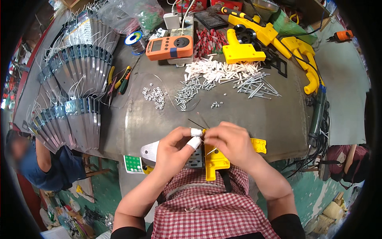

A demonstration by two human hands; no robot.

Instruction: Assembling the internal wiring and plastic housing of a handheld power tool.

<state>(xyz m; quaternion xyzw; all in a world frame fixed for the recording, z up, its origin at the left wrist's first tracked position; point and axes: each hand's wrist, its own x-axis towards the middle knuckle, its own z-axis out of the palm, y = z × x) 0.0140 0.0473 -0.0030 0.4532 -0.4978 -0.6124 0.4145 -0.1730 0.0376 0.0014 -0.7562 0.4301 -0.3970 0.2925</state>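
Note:
My left hand [173, 150], white covers on its thumb and index finger, pinches thin wire close to my right hand [231, 142]. The right fingers are closed at the same spot; the pinched ends are mostly hidden. A dark wire [195, 122] sticks out beyond the fingertips. Beneath my right hand lies an open yellow plastic housing [217, 160] with a white wire across it. Next to it, partly under my left hand, is a dark slotted metal plate [194, 160]. A pale metal blade [149, 151] pokes out left of that hand, at the table's near edge.
Small white nuts [155, 95], screws [188, 93], white sleeves [215, 69] and long bolts [256, 85] lie ahead. Behind stand an orange multimeter [170, 47] and yellow housings [242, 51]. Wired metal blades [79, 71] fan out left. A person [51, 163] sits at far left.

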